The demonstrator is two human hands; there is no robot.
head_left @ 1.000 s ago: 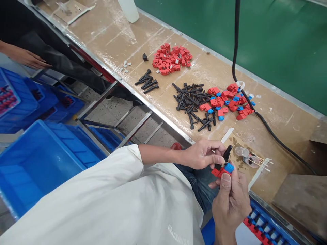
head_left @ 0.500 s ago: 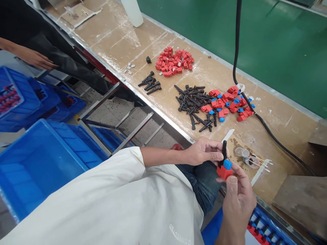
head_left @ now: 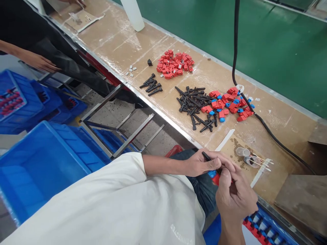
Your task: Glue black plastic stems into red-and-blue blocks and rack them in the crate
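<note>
Both hands meet over my lap at the table's edge, around one small assembly. Part of a red-and-blue plastic piece shows beneath my left thumb, its blue end toward me. A black peg-shaped plastic piece sticks out above it, between thumb and fingers of my left hand, which is closed. My right hand is closed on the red end, its thumb pressing near the left fingertips. Fingers cover most of the assembly, so how the parts join is hidden. Beyond lie loose black pegs and red-and-blue pieces.
Red parts lie heaped farther along the table. Small cups with cotton swabs stand on stained cardboard near my right hand. A black cable crosses the tabletop. Blue bins stand at left, by another person's hand.
The assembly has turned and shifted left and down: its peg now tilts left and its red part is mostly covered. My hands have come closer together, with the right fingers over it.
</note>
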